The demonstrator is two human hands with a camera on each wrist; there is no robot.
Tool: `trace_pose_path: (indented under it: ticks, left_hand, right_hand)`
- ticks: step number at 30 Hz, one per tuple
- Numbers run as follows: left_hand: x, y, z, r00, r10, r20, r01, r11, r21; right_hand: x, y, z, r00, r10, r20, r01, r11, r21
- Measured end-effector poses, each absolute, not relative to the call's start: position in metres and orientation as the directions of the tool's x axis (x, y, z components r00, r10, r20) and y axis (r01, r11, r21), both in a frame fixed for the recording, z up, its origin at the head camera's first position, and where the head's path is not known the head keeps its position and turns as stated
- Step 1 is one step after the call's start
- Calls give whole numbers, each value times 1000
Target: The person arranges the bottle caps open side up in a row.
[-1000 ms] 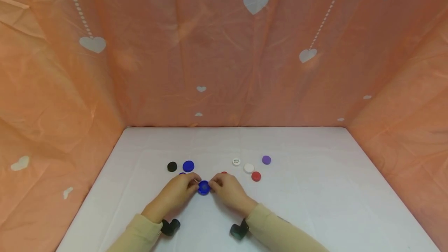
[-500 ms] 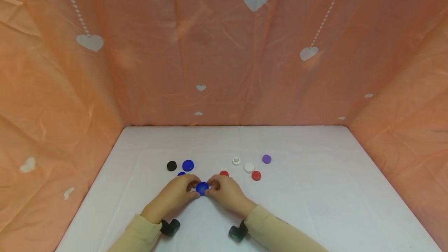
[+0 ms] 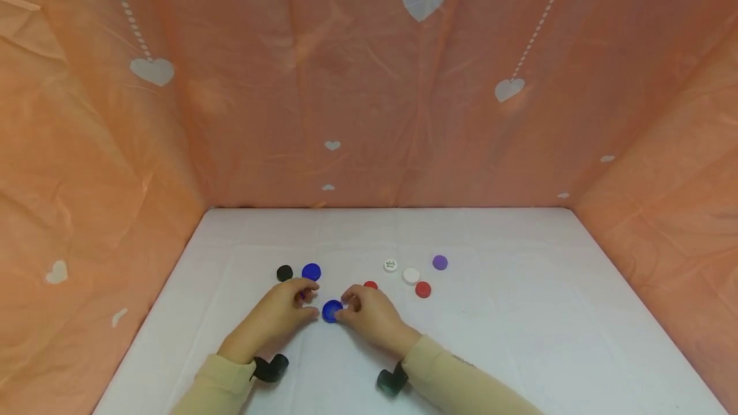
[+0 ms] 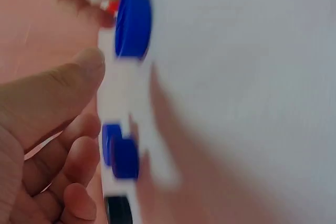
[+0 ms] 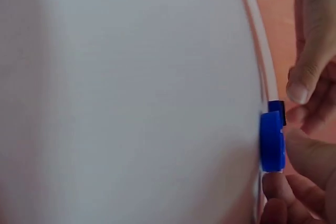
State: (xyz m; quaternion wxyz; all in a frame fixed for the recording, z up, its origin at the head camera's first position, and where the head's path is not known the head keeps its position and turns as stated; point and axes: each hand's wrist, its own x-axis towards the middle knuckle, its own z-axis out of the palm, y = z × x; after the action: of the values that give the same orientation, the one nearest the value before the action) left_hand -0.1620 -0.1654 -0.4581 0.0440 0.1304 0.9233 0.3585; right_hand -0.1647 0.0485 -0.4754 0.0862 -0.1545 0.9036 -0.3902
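A blue bottle cap point(image 3: 331, 310) lies hollow side up on the white table between the two hands. My right hand point(image 3: 371, 312) pinches its right edge, thumb over the rim and fingertips against the side, also seen at the cap point(image 5: 271, 142) in the right wrist view. My left hand point(image 3: 282, 306) stands apart to the left, thumb and fingers spread with a gap and nothing between them. Another blue cap point(image 4: 125, 157) shows beyond the left fingers in the left wrist view. A smaller blue cap is mostly hidden behind the left hand in the head view.
Behind the left hand lie a black cap point(image 3: 285, 273) and a blue cap point(image 3: 311, 271). Farther right are a printed white cap point(image 3: 390, 265), a plain white cap point(image 3: 411, 276), a red cap point(image 3: 423, 289) and a purple cap point(image 3: 440, 262). Another red cap point(image 3: 371, 285) is partly hidden.
The left hand has let go of the blue bottle cap and drawn back to the left, its fingers spreading. The right hand stays at the cap, which has shifted slightly left.
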Motion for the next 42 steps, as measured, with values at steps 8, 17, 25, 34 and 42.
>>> trace_pose_path:
  ticks: [8,17,25,34,42]
  left_hand:
    - [-169,-193,-459,-977,192,98,209,734,647]
    - [-171,-193,-468,-985,156,76,165,704,691]
    - [-174,-191,-476,-984,166,69,170,729,664]
    - [-175,-187,-476,-985,171,36,151,731,665]
    - [-175,-184,-474,-977,203,68,198,741,642]
  right_hand:
    - [-176,35,-466,-930,-368,4,-216,536,-816]
    - [-185,12,-464,-918,-396,-25,-207,531,-821]
    - [-191,3,-473,-912,-409,-14,-237,556,-797]
    - [-191,0,-478,-910,-414,9,-278,596,-753]
    - [-192,-1,-478,-911,-411,15,-289,613,-736]
